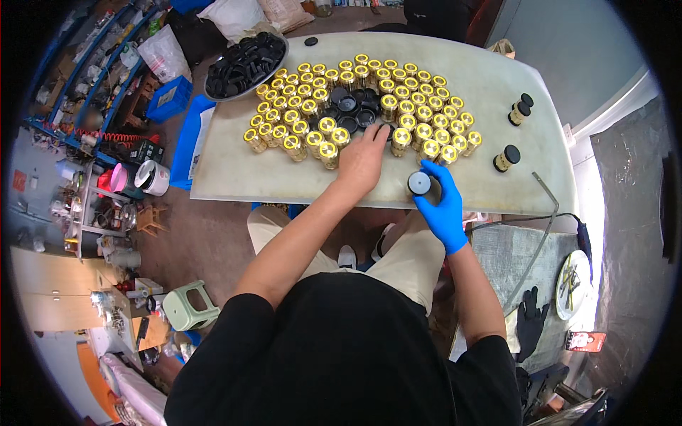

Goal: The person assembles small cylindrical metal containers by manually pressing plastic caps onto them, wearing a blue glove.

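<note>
Black round caps (347,104) sit in a loose cluster on the bench (234,170); using that cluster as reference throughout.

Left hand (bare) (361,163) is at the cluster's near edge: fingers stretched forward, slightly apart, tips at the closest caps. Can't tell if one is pinched; the fingers hide it.

Right hand (blue glove) (446,206) is right of the cluster and closer to the body. Thumb and fingers are part closed, gripping a black-rimmed round piece (419,183) by its sides. Its pale grey face points up toward the camera (anything underneath is hidden, so cap alone or capped body: unclear).

Key relation: cluster lies straight ahead of the left hand, ahead and left of the right one. Left is clearly nearer. Caps are flat discs, so no long axis in plan; some lie hollow side up.

Gold cylinders (328,151) with yellow ring tops stand upright, long axis vertical, left, right and beyond the cluster. Heaped bowl (234,97) is beyond it to the left; black-topped cylinders (506,159) stand well off to its right.
</note>
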Motion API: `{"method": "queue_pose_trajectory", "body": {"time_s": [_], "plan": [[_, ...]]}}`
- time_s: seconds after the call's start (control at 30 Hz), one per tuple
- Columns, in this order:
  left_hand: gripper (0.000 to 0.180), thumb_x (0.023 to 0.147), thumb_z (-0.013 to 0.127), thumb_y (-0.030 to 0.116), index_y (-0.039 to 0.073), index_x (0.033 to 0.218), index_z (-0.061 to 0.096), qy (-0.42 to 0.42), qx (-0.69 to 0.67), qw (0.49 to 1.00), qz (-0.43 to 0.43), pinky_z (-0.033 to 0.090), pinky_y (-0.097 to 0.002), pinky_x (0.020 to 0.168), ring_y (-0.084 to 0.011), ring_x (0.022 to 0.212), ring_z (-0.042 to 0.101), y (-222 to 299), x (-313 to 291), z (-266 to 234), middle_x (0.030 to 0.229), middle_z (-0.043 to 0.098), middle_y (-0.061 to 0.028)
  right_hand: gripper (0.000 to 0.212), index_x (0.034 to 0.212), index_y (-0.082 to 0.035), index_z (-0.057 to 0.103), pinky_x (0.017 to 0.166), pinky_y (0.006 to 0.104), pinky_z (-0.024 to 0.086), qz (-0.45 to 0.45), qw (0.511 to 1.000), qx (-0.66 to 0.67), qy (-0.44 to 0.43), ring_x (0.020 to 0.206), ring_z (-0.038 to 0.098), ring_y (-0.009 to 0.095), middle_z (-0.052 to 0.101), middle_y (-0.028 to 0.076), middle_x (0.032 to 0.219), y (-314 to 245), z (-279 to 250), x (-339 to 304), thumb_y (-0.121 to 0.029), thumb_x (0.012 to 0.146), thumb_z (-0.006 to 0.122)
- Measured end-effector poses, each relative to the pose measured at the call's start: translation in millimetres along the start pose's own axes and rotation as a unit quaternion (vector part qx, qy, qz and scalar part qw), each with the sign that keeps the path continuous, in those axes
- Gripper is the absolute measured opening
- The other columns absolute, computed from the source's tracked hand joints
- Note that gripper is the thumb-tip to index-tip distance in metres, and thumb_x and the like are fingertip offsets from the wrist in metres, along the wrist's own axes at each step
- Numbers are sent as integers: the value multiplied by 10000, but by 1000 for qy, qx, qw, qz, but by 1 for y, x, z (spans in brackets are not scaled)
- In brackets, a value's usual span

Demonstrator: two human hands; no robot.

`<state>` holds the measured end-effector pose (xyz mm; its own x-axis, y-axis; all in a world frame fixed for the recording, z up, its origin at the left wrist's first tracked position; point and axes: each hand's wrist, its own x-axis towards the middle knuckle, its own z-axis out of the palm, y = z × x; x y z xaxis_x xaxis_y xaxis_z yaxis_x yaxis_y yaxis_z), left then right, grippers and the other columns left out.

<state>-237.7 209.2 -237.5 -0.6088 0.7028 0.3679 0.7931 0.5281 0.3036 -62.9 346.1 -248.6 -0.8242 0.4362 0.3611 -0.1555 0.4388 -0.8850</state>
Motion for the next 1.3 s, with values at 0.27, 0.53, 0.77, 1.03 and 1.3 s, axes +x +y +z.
{"method": "queue_pose_trajectory", "body": {"time_s": [0.27,0.53,0.77,1.03,1.3], "plan": [[429,865,698,104,81,1285,610,-46,-44,998,-26,566,-491,731,-386,870,686,4,-27,-5,1210,564,-137,615,1344,-80,606,1004,423,509,-27,988,-152,-11,1123,632,358,619,151,1237,-5,1,-2,-95,770,826],[271,874,751,102,44,1127,672,-4,-235,969,-71,556,-437,772,-330,843,664,-12,-77,-21,1193,606,-119,446,1132,-57,610,874,437,534,3,989,-147,-3,1007,639,369,628,147,1075,-10,6,-1,-132,765,852],[325,890,748,124,42,1197,684,53,-30,998,11,552,-420,827,-341,923,659,-22,-103,-42,1322,659,-137,412,1080,-58,614,825,413,552,10,990,-138,9,941,660,368,637,143,1015,-9,6,-4,-119,759,864],[452,876,750,73,46,1315,647,-56,-336,939,-45,530,-304,775,-193,868,630,-16,-95,-51,1148,639,-82,410,1192,-49,631,872,314,553,149,984,88,-41,1000,669,162,693,83,1106,3,9,-10,-84,835,829],[431,955,697,43,63,1381,633,-99,-592,787,-140,518,-226,798,-64,847,612,8,-88,-35,1021,650,-11,412,1255,-27,627,921,301,555,130,964,221,-74,1070,644,134,663,64,1186,-7,16,-11,2,870,770]]}}
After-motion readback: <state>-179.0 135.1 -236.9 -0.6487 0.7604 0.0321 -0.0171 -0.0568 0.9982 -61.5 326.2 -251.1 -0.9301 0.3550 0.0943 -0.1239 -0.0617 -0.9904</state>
